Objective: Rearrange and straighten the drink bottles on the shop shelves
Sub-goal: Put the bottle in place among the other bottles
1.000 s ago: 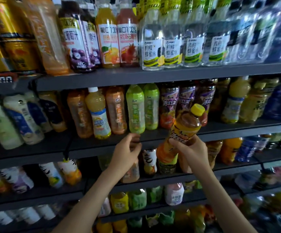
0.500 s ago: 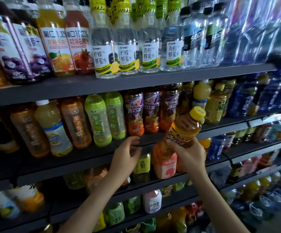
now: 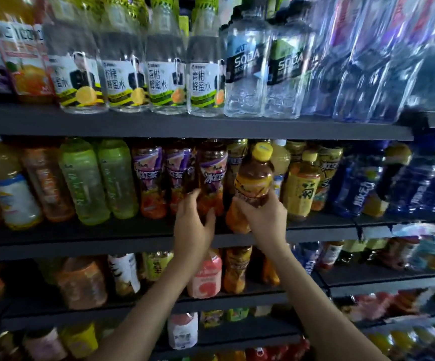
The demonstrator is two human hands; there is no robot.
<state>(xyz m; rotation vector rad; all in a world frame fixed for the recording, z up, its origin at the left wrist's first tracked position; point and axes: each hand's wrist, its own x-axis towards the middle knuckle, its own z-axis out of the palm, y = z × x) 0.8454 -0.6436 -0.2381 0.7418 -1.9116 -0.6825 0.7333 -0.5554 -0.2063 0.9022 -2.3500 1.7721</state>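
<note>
The shelf boards [image 3: 185,127] are matt dark grey and smooth. At 12 o'clock the soda bottles [image 3: 245,97] are clear glossy plastic with crinkled walls and shiny film labels. Close in at 3 o'clock, the amber bottle [image 3: 254,183] is see-through glossy plastic with a matt yellow plastic cap [image 3: 262,151]. The purple-labelled bottle [image 3: 212,175] beside it shines likewise. At 6 o'clock a pink bottle [image 3: 206,280] looks opaque and satiny.

Two bare hands in shot, folks: the left hand [image 3: 194,225] and the right hand [image 3: 263,217], both slender, with long fingers. Behind each wrist ran an uncovered forearm, the left forearm [image 3: 154,303] and the right forearm [image 3: 315,295], sleeveless right back to the frame's bottom edge.
</note>
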